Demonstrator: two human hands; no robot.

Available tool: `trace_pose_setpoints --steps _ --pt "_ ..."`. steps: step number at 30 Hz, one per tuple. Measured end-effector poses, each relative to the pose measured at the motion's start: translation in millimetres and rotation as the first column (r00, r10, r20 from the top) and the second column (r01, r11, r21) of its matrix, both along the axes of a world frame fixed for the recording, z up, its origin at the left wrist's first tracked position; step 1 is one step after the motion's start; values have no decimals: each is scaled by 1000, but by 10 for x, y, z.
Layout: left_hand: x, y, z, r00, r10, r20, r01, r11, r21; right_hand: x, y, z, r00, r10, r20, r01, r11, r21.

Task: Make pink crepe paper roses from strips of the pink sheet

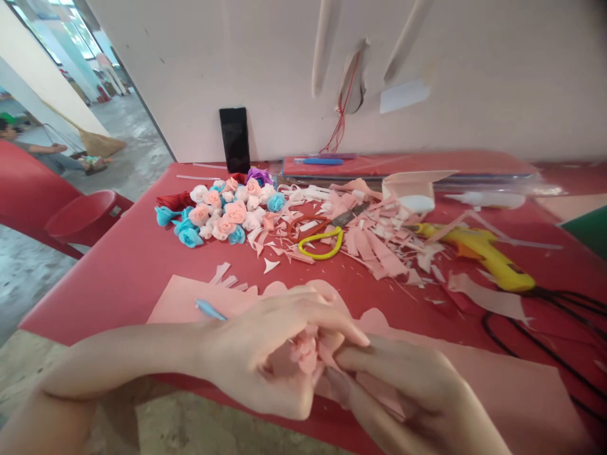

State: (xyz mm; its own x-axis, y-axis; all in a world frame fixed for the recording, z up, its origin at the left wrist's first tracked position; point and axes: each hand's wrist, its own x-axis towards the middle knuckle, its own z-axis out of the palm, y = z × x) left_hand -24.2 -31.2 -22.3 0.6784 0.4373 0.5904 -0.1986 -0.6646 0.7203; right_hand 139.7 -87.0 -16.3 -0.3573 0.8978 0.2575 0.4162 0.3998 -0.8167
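Near the front edge of the red table (123, 265), my left hand (256, 354) is curled round a small pink paper rose (306, 354), thumb and fingers closed on it. My right hand (403, 392) meets it from the right, fingers pinching the pink paper strip (379, 392) that trails from the rose. Both hands hover over a pink paper sheet (184, 303) with a scalloped edge. A light blue pen (211, 309) lies on that sheet just behind my left wrist.
A pile of finished paper roses (222, 212) in pink, white, blue, red and purple sits at the back left. Yellow-handled scissors (325, 240) lie among pink scraps (379, 246). A yellow glue gun (484, 253) and black cord (545, 328) lie right. A red chair (80, 218) stands left.
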Motion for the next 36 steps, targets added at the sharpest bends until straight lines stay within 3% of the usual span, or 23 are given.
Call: trace_pose_setpoints --steps 5,9,12,15,19,26,29,31,33,35,36 --pt "6 -5 -16 1000 -10 29 10 1000 -11 -3 -1 26 998 57 -5 -58 990 -127" --pt "21 12 -31 998 -26 49 28 999 -33 -14 6 48 999 48 -10 -49 980 -193" --pt "19 22 -30 998 -38 42 39 998 -45 -18 0 59 998 30 -62 -48 949 -312" --pt "13 37 -15 998 -50 48 52 998 -29 -22 -8 78 994 -27 -108 -31 867 -497" --pt "7 57 -3 997 -61 40 61 998 8 -20 13 98 978 -63 -199 -100 694 -713" --pt "17 53 -28 998 -31 60 28 998 47 3 65 -11 876 -68 -477 -379 514 -769" --pt "18 59 -24 997 -9 77 6 999 43 11 80 -54 847 -94 -523 -432 450 -781" --pt "17 66 -13 997 -13 80 10 999 38 24 86 -50 865 -61 -497 -416 464 -782" --pt "17 71 0 998 -17 58 15 1000 22 41 82 -28 916 19 -400 -342 554 -758" --pt "18 74 9 999 -6 33 5 1000 9 53 66 -8 974 93 -207 -206 748 -631" --pt "18 74 9 1000 2 27 -2 1000 7 56 54 -5 989 108 -97 -143 852 -503"
